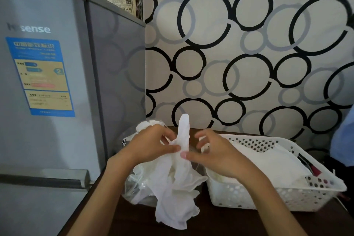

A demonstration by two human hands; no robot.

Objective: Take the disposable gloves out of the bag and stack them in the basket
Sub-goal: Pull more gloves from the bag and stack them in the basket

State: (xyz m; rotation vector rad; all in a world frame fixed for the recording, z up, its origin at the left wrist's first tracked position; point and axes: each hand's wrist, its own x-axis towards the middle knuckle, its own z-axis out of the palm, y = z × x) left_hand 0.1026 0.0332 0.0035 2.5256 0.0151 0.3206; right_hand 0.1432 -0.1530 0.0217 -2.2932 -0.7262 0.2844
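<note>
We have a bunch of thin white disposable gloves (178, 193) held up over the desk (134, 222). Our left hand (151, 143) pinches the film between thumb and fingers, and our right hand (216, 155) pinches it just beside, thumb to thumb, its other fingers loosely curled. One glove finger sticks up above the grip; the rest hangs below it, in front of the clear bag (134, 186).

The risk, as we judge it, is that the gloves cling together: several may come away in one clump, or a loose one may slide off the desk edge below the grip. Pulling could also drag the light bag along.

To the right of the grip stands the white perforated basket (287, 197), already holding flat white gloves. The desk is dark wood; a grey fridge (47, 82) stands left, circle-patterned wallpaper (249, 44) behind.
</note>
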